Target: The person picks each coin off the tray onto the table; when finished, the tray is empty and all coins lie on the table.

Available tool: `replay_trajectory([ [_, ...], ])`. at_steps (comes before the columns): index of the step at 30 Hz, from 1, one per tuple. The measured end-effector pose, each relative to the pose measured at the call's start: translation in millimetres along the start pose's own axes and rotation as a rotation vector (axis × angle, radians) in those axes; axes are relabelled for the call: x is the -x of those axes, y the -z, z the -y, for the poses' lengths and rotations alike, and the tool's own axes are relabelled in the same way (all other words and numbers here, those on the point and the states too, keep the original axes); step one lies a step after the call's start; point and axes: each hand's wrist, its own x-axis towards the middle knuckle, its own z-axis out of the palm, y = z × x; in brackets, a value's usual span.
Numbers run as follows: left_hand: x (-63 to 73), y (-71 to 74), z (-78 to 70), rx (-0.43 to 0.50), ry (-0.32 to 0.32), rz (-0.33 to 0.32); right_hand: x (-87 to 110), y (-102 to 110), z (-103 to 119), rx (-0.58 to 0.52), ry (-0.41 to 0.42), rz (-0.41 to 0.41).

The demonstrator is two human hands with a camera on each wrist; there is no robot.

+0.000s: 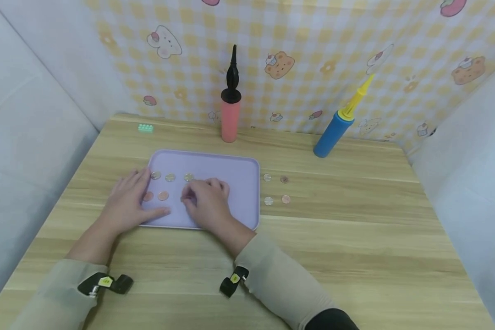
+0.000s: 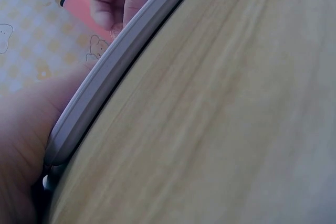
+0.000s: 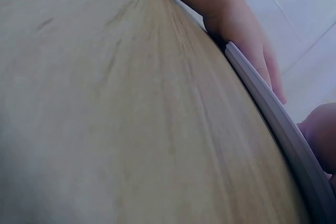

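A lilac tray (image 1: 239,183) lies on the wooden table. My left hand (image 1: 128,201) rests over its left end, fingers straight and thumb stretched along the near side. At the tray's middle my right hand (image 1: 208,204) pinches a coin (image 2: 117,28) between thumb and fingertips, low over the tray; most of that coin is hidden. Beyond the fingers, three silvery coins, one of them a coin (image 1: 170,177) between the other two, form a row on the tray. Nearer me lie two copper coins, a left one (image 1: 148,196) and a right one (image 1: 162,195).
Right of the tray, several more coins sit on the table, among them a silvery coin (image 1: 268,200) and a copper coin (image 1: 286,199). At the back stand a pink hand pump (image 1: 230,121) and a blue and yellow pump (image 1: 333,135). A mint toy brick (image 1: 145,128) lies back left.
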Motion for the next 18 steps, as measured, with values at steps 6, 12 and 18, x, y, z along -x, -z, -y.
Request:
replay_trajectory([
  [6, 0.5, 0.9, -1.8, 0.001, 0.002, 0.0, 1.7, -0.9, -0.4, -0.025, 0.043, -0.082],
  [12, 1.2, -0.1, -0.5, -0.01, 0.002, -0.004, 2.0, -1.1, -3.5, -0.164, 0.022, -0.128],
  [18, 1.1, 0.9, -1.3, -0.008, 0.01, 0.009, 1.7, 5.4, -7.7, -0.356, -0.004, -0.129],
])
